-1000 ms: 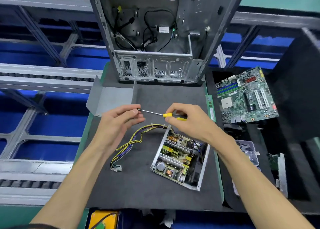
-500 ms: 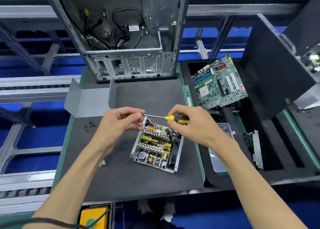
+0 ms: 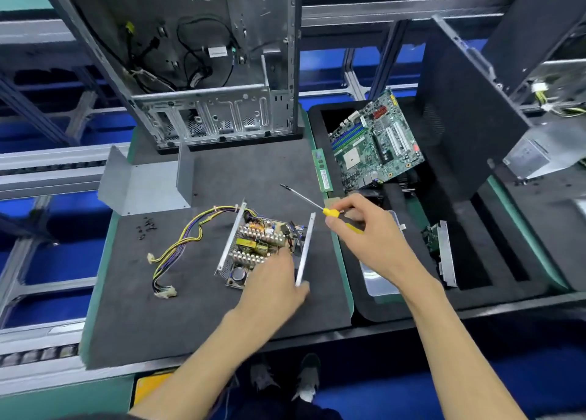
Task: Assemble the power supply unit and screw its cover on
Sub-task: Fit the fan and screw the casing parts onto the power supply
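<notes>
Lying on the dark foam mat, at about nine o'clock, a folded grey metal cover stands open side up, with a scatter of small black screws just below it. Yellow and purple cables trail from there to the open power supply unit at the mat's centre, its circuit board and components bare between two upright metal side walls. The left hand grips the unit's near end, fingers over the board and thumb by the right wall, hiding that corner. The right hand, at three o'clock of the unit, holds a yellow-handled screwdriver whose shaft points to eleven o'clock, tip in the air above bare mat. At twelve o'clock an open computer case stands upright with loose wires inside. Bare mat lies from six to eight o'clock. Right of the mat, a black foam tray holds a green motherboard propped at one o'clock, a memory stick by its left edge, and a small board with a metal bracket. Another metal box at the far right is partly cut off.
</notes>
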